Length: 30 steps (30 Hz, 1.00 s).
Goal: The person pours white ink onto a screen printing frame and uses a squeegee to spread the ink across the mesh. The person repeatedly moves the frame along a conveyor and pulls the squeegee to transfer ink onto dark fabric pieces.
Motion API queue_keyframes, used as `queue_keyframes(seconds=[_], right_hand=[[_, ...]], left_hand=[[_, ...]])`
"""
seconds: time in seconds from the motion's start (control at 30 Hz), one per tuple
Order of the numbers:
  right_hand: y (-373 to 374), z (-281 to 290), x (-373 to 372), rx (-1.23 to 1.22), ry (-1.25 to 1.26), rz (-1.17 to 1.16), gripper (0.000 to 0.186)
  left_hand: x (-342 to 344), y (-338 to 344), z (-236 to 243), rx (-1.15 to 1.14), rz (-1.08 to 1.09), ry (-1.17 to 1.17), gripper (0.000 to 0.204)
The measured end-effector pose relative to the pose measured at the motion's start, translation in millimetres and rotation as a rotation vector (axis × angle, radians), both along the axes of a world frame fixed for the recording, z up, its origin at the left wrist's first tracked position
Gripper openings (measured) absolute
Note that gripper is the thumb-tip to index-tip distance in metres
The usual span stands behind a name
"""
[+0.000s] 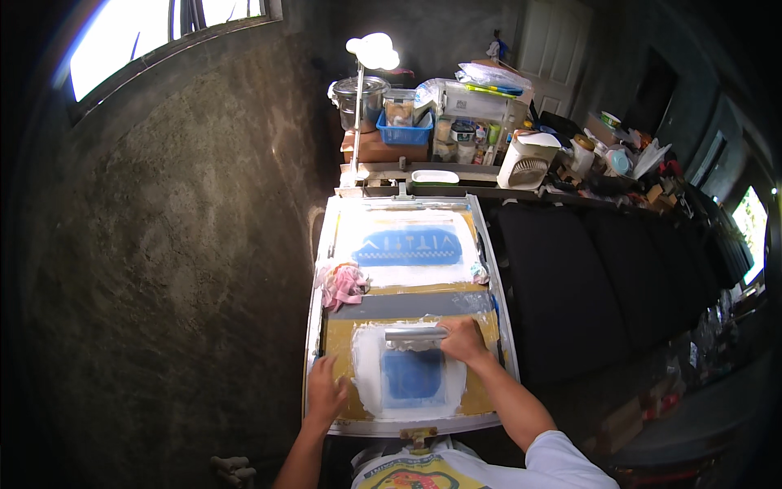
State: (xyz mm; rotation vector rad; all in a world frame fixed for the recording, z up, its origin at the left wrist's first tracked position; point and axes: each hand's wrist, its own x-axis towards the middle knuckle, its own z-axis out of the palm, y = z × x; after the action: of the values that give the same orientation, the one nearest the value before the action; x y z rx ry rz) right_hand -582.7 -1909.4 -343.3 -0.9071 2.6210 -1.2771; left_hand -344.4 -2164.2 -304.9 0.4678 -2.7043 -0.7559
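Note:
A metal-framed printing screen (478, 236) fills the bench before me, with two blue stencil areas ringed by white paste: an upper one with light lettering (406, 247) and a lower one (412, 383). My right hand (463, 338) grips a silver squeegee (411, 334) that lies across the top of the lower area. My left hand (327, 383) is at the screen's left edge with fingers apart and holding nothing; whether it touches the screen I cannot tell. A crumpled pink rag (342, 285) sits on the left of the screen, and a smaller pale rag (478, 273) on the right.
A dark concrete wall (163, 244) is at my left. Behind stand a lamp (373, 50), a blue basket (405, 132), a white fan unit (525, 163) and cluttered containers. Several black platens (562, 281) extend to my right.

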Motion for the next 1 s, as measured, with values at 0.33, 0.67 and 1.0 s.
queue_keyframes(seconds=[0.33, 0.67, 1.0], right_hand=[[-19.8, -19.4, -3.3, 0.035, -0.022, 0.044, 0.023], [-7.4, -31.3, 22.8, -0.005, 0.09, 0.082, 0.019], [50.9, -9.1, 136.8, 0.036, 0.109, 0.194, 0.008]], left_hand=[[-135.8, 27.0, -21.1, -0.056, -0.323, -0.075, 0.037], [-114.1, 42.8, -57.6, -0.204, -0.251, 0.218, 0.02], [5.3, 90.2, -34.5, -0.106, -0.322, 0.146, 0.022]])
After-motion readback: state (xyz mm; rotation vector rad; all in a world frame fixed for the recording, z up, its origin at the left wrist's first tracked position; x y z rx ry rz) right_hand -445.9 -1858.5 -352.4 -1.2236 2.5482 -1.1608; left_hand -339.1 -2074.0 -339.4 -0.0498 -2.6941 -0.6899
